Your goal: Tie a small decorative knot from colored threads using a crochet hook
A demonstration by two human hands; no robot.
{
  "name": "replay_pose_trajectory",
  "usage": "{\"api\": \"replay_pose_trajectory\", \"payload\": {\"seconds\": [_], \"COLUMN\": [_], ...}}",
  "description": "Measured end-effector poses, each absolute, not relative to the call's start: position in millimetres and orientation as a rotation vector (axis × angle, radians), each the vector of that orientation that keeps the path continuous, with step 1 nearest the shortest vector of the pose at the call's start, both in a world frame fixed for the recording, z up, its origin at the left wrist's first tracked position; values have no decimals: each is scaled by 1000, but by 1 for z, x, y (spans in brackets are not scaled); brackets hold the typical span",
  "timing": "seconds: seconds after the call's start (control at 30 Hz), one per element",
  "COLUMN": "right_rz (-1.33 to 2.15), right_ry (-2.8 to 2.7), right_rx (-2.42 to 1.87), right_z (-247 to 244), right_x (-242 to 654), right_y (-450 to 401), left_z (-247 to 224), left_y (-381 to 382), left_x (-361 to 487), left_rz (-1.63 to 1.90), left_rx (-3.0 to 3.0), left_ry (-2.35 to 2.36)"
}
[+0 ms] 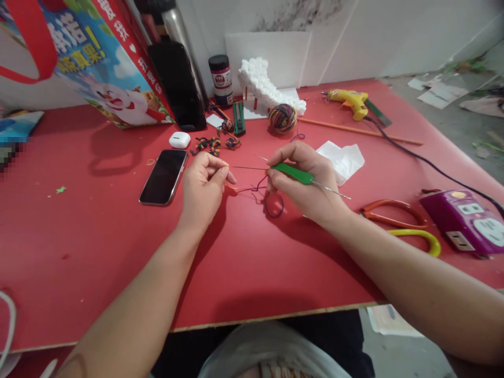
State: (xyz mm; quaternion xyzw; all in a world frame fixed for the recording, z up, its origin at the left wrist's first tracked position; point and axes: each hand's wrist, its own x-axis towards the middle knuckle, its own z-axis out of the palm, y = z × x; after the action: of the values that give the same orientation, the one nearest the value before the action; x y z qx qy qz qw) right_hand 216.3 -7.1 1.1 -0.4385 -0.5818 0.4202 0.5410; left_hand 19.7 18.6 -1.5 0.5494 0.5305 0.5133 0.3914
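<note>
My right hand (305, 181) is closed around a green-handled crochet hook (293, 172), its metal shaft sticking out at both ends. Thumb and forefinger of my left hand (207, 184) are pinched together on the thin multicoloured yarn (248, 168), which runs taut across to the right fingers. A loose loop of dark yarn (274, 205) hangs below the right fingertips, close to the red tabletop. The exact grip point in the left fingers is too small to make out.
Behind my hands lie small knotted yarn pieces (208, 144), a yarn ball (282, 118) and a green box cutter (238, 118). A phone (164, 177) lies left. To the right are crumpled tissue (342, 160), pliers (394, 212), a purple power socket (464, 220) and a yellow glue gun (348, 101).
</note>
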Motion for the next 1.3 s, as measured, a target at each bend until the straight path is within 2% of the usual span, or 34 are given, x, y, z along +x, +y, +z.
{"api": "replay_pose_trajectory", "payload": {"seconds": [0.23, 0.33, 0.47, 0.63, 0.87, 1.17, 1.3], "right_rz": [998, 964, 924, 928, 961, 1018, 1002], "right_ry": [-1347, -1391, -1454, -1472, -1473, -1465, -1461], "right_rx": [-1047, -1072, -1039, -973, -996, -986, -983], "right_z": [2, 2, 1, -3, -3, 4, 3], "right_x": [216, 216, 216, 216, 217, 216, 214], "right_y": [-7, -7, -8, -8, -8, -12, -14], "left_z": [1, 6, 14, 13, 5, 5, 6], "left_y": [20, 13, 3, -4, -5, -2, -1], "left_x": [15, 17, 23, 32, 35, 28, 29], "left_rz": [1136, 1249, 1355, 1123, 1117, 1222, 1258], "left_rx": [1715, 1859, 1803, 1654, 1591, 1973, 1941], "left_ry": [1500, 1478, 1296, 1056, 1081, 1188, 1221]}}
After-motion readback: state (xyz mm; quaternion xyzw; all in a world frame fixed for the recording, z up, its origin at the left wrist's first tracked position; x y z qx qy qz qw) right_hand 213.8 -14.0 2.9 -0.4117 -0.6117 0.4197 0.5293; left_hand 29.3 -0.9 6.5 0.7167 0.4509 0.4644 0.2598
